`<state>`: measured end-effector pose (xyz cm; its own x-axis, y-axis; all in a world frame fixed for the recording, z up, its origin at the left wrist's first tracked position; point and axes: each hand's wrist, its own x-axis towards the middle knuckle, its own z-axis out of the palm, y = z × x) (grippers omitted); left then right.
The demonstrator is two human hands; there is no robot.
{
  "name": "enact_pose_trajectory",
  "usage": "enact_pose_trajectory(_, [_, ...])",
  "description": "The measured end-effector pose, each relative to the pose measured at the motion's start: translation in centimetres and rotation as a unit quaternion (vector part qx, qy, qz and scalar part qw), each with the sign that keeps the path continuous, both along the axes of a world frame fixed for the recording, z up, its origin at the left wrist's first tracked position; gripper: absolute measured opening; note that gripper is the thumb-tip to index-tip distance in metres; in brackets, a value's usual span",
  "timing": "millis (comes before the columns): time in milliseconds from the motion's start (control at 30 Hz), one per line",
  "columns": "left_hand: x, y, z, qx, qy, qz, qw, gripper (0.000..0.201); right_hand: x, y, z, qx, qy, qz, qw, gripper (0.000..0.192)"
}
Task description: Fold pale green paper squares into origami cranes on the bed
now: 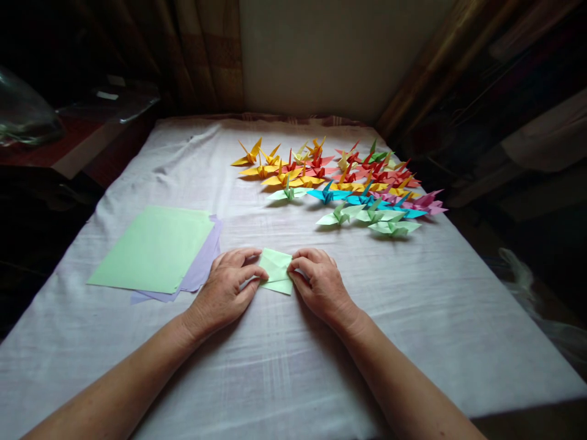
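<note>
— The room is dim, isn't it? Most of the light falls on the white cloth [321, 366] over the table.

— Yes, and the plain pale wall [321, 55] behind it catches some too. Brownish curtains [206, 55] hang at its left, and more dark drapery [458, 67] slants down at the right.

— What is that on the left, in the shadow?

— A dark reddish side table [68, 150], with something clear and rounded [22, 116] on it; I cannot tell what.

— And to the right?

— Dark furniture, hard to make out, and a pale crumpled bag [527, 287] low beside the table.
</note>
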<state>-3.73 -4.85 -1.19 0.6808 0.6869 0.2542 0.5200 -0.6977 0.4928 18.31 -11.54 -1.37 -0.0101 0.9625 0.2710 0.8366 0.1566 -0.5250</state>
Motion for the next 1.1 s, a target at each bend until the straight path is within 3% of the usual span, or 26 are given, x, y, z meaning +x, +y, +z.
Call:
enact_pose_trajectory(167, [0.8, 1.1, 0.3, 0.023, 0.01, -0.006, 1.0, 0.024, -1.0, -0.6, 0.7, 0.03, -0.174, 0.0, 0.984, 0.015])
enact_pose_trajectory(267, [1.6, 2.2, 0.7, 0.019, 0.037, -0.029, 0.999, 0.026, -1.7, -1.2, 1.0, 0.034, -0.227, 0.011, 0.973, 0.016])
enact_pose_trajectory(367, [1.9, 3.2, 1.0, 0.012, 0.049, -0.051, 0.997, 0.022, -2.3, -1.8, 1.5, 0.012, -0.223, 0.008, 0.975, 0.012])
enact_pose_trajectory(533, [0.8, 3.7, 1.3, -0.009, 0.025, -0.072, 0.997, 0.02, -2.5, -2.1, 2.2, -0.055, -0.224, -0.011, 0.973, 0.027])
enact_pose_trajectory(700, [-0.2, 1.7, 1.2, -0.024, -0.006, -0.105, 0.994, 0.021, -2.0, -1.6, 2.2, -0.08, -0.211, -0.006, 0.974, 0.054])
enact_pose_trajectory(833, [0.4, 0.0, 1.1, -0.032, -0.022, -0.124, 0.992, 0.015, -1.4, -1.3, 2.1, -0.067, -0.201, 0.019, 0.977, 0.052])
enact_pose_trajectory(1100, [1.2, 0.8, 1.0, 0.103, 0.015, -0.14, 0.985, 0.019, 0.1, -1.2, 2.1, -0.054, -0.156, 0.069, 0.984, 0.05])
